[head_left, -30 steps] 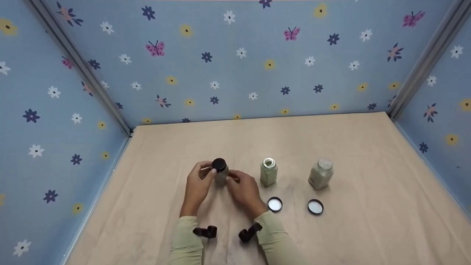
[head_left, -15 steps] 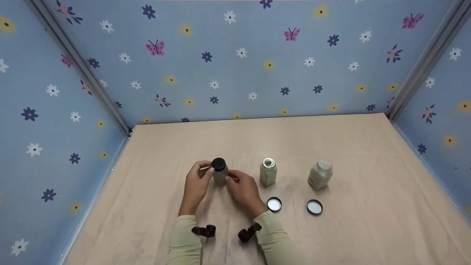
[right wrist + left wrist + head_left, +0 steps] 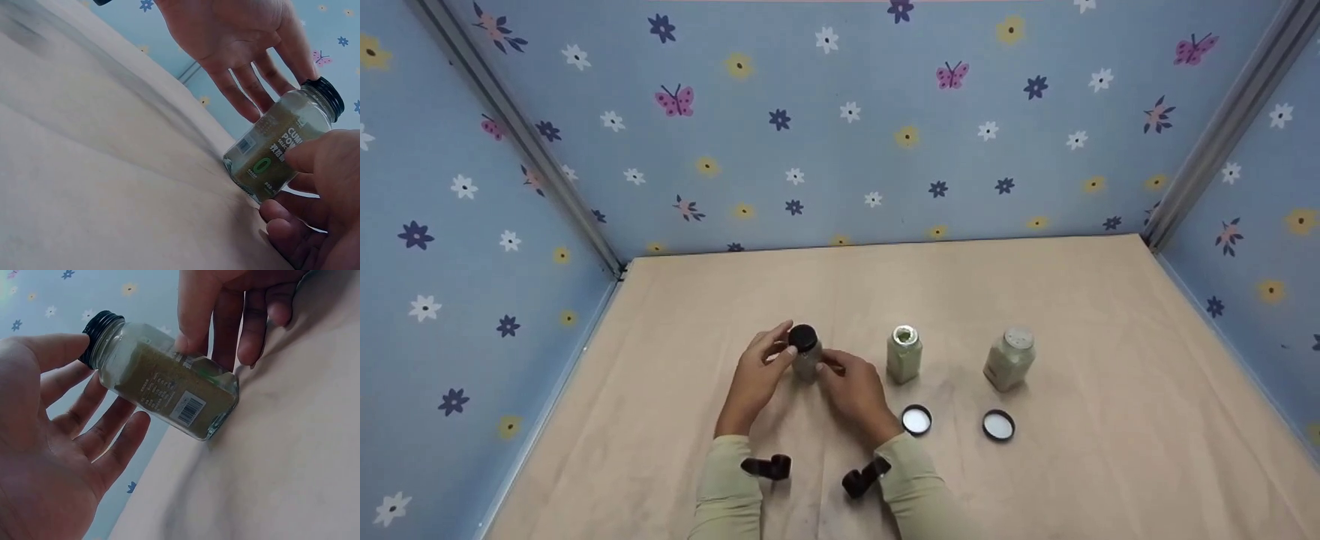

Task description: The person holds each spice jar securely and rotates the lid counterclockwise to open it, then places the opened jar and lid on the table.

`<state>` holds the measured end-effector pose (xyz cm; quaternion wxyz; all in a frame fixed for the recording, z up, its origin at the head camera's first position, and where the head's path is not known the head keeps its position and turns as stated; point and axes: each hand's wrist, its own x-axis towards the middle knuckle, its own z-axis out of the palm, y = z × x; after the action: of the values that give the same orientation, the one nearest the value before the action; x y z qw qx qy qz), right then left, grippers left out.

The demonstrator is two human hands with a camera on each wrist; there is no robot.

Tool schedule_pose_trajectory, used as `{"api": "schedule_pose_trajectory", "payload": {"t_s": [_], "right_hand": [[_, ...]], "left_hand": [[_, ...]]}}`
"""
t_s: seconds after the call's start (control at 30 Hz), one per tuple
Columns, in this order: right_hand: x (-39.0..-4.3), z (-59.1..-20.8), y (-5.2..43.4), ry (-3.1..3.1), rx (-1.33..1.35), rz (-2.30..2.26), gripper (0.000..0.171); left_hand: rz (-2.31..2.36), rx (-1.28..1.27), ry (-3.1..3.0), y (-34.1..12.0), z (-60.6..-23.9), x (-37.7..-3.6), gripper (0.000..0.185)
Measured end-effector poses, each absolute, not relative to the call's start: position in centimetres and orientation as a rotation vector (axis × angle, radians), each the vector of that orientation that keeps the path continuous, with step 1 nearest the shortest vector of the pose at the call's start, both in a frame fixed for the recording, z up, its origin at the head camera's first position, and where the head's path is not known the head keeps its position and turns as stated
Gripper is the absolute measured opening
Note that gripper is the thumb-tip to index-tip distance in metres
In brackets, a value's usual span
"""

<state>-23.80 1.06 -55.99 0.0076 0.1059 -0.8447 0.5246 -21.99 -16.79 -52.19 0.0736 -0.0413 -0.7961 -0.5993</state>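
Observation:
A clear glass jar of cumin powder [image 3: 267, 149] with a black screw cap [image 3: 802, 338] stands upright on the table, left of the other jars. My right hand [image 3: 852, 386] grips its body, thumb on the label side and fingers behind. At the top, my left hand [image 3: 754, 375] holds the cap [image 3: 101, 334] between thumb and index finger. The other left fingers spread loosely beside the jar in the left wrist view. A brown-green powder [image 3: 160, 377] fills most of the glass, and a barcode label faces the left wrist camera.
An uncapped jar of green contents [image 3: 904, 356] stands right of my right hand. Farther right is a jar with a perforated white top [image 3: 1010, 360]. Two black-rimmed lids, a nearer one [image 3: 916, 420] and another [image 3: 998, 425], lie white side up before them. A patterned wall [image 3: 840, 150] rises behind.
My left hand has shifted slightly at the cap, its index finger now straighter and its wrist a little farther left. The right hand keeps its hold on the jar. The head view moves slightly.

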Motion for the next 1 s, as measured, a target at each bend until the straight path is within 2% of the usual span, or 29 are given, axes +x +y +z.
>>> {"api": "schedule_pose_trajectory", "payload": {"t_s": [0.33, 1.0], "right_hand": [[-24.1, -56.0, 1.4, -2.616, 0.335, 1.628, 0.033], [-23.9, -56.1, 1.3, -2.623, 0.345, 1.651, 0.030]], "left_hand": [[-1.835, -0.182, -2.420, -16.8, -52.4, -23.1, 0.044], [-1.888, -0.166, -2.325, -17.1, -53.2, -22.5, 0.044]]}}
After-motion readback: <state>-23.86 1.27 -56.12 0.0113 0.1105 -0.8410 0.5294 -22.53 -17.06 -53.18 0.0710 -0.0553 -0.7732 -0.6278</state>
